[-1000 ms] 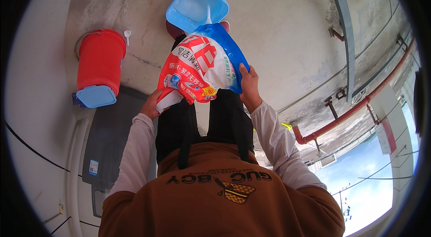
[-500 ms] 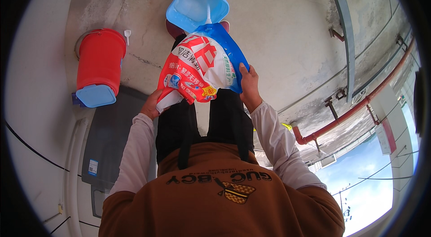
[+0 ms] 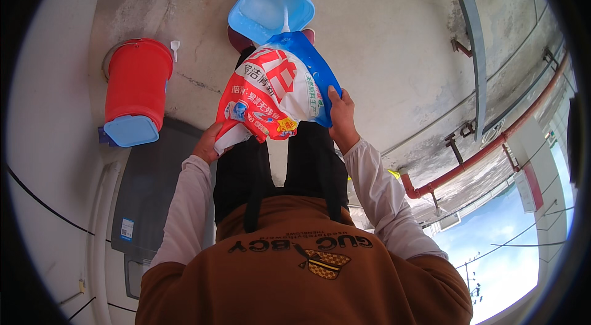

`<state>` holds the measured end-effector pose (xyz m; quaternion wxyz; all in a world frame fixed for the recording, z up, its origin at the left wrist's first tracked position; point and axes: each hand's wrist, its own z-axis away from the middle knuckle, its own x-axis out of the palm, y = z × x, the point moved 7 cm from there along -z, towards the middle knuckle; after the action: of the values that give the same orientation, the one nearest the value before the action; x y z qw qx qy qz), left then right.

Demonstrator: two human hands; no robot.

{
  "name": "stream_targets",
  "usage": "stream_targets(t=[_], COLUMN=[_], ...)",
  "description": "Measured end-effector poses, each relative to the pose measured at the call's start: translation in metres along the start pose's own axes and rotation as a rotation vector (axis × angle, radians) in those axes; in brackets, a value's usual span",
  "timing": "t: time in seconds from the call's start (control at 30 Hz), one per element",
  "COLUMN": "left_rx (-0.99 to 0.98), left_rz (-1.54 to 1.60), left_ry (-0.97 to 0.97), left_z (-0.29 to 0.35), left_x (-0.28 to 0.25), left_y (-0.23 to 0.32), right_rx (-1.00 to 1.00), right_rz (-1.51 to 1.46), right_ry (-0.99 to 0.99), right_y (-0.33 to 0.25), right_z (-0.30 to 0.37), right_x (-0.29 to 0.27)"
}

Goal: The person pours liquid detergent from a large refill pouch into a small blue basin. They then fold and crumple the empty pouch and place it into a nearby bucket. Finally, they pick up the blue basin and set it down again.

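Between both hands I hold a big red, white and blue bag of washing powder (image 3: pixel 271 94), tilted with its far end down toward a light blue basin (image 3: pixel 245 8). A thin white stream (image 3: pixel 285 21) runs from the bag's far end into the basin, where whitish contents lie on the bottom. My left hand (image 3: pixel 208 142) is closed on the bag's near left corner. At the right, my right hand (image 3: pixel 342 119) grips the blue side edge, thumb on top. The basin sits on the floor in front of my dark red shoes (image 3: pixel 237 39), which it and the bag partly hide.
To the left stands a red bucket (image 3: pixel 138 76) with a light blue tub (image 3: pixel 131 131) against its near end. A white scoop (image 3: pixel 175 48) lies beside it. A large dark grey bin (image 3: pixel 163 183) is nearer. Red pipes (image 3: pixel 458 181) and a grey beam (image 3: pixel 473 36) run along the right.
Almost nothing differs. The white stream still runs into the basin, and both hands keep the same hold on the bag.
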<state>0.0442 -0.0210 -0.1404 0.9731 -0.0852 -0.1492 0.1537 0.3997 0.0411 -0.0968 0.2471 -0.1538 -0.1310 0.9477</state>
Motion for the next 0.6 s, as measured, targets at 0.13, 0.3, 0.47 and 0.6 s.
stream_targets(t=[0.13,0.3,0.47,0.6], left_rx=[-0.005,-0.004,0.008,0.007], left_rz=[-0.011,-0.004,-0.004,-0.002], left_ry=[0.005,0.052,0.036,0.025], left_z=[0.0001,0.0007,0.0008,0.0024], left_x=[0.0005,-0.0001,-0.0003,0.0029], left_y=[0.0001,-0.0007,-0.0007,0.0004], right_rx=[0.003,-0.004,-0.006,-0.001], right_rz=[-0.005,-0.002,0.005,0.005], right_ry=[0.005,0.0,-0.002,-0.01], right_y=[-0.0022,-0.0011,-0.0019,0.0024], right_z=[0.0015,0.0003,0.0003,-0.0035], right_x=[0.0012,0.0003,0.0007,-0.0016])
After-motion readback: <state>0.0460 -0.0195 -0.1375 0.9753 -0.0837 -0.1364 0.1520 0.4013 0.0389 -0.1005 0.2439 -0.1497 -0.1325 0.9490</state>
